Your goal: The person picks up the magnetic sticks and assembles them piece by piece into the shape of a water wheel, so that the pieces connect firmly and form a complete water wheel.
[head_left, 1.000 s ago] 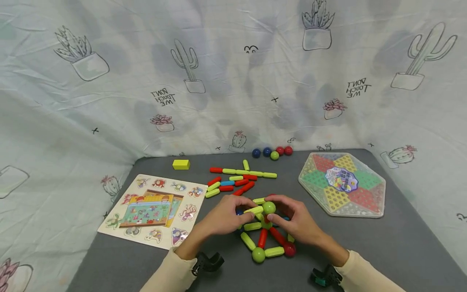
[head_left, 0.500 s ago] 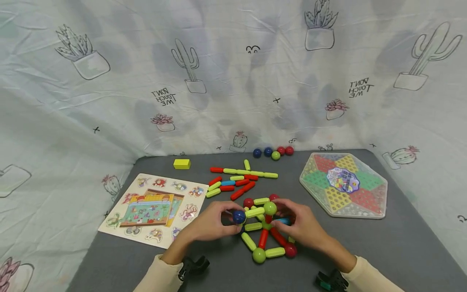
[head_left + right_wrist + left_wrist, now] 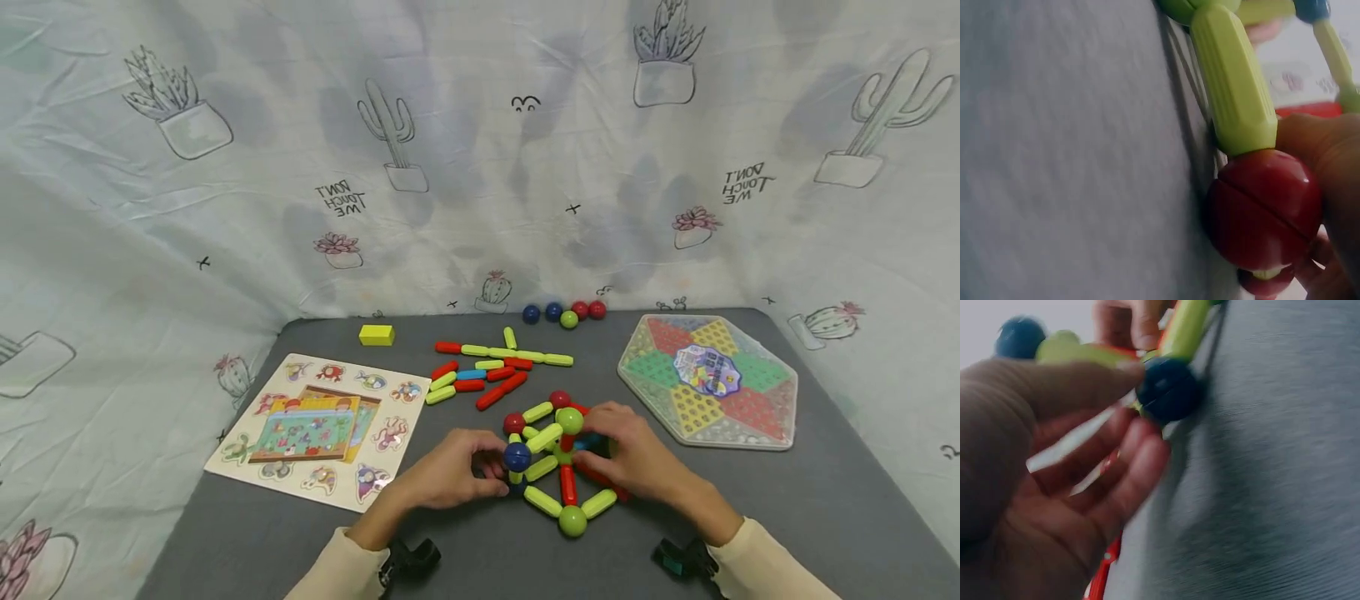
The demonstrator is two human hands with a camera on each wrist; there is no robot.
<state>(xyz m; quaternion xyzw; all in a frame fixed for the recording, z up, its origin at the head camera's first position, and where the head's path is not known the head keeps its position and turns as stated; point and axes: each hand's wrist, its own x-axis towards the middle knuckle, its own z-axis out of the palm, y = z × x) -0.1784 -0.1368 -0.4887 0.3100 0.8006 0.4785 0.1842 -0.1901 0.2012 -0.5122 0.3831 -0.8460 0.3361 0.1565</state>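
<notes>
A magnetic ball-and-stick structure [image 3: 567, 485] of yellow-green, red and blue sticks stands on the grey table. A green ball [image 3: 570, 421] tops its raised part, joined by a yellow-green stick [image 3: 545, 438] to an upper blue ball [image 3: 517, 457]. At the structure's left side, my left hand [image 3: 457, 471] holds it, thumb and fingertips at a lower blue ball [image 3: 1169, 390] in the left wrist view. My right hand [image 3: 637, 454] grips the right side around a blue stick [image 3: 590, 442]. The right wrist view shows a red ball [image 3: 1266, 209] beside that hand, close over the table.
Several loose sticks [image 3: 480, 375] lie behind the structure, and spare balls [image 3: 553, 312] line the back edge. A wooden puzzle board [image 3: 375, 467] is at left, with a yellow block [image 3: 377, 335] behind it. A hexagonal Chinese checkers box [image 3: 772, 408] lies at right.
My left hand has left the top yellow-green stick and moved down to the left side. The structure has turned counterclockwise, its front green ball shifting right. My right hand has moved slightly right.
</notes>
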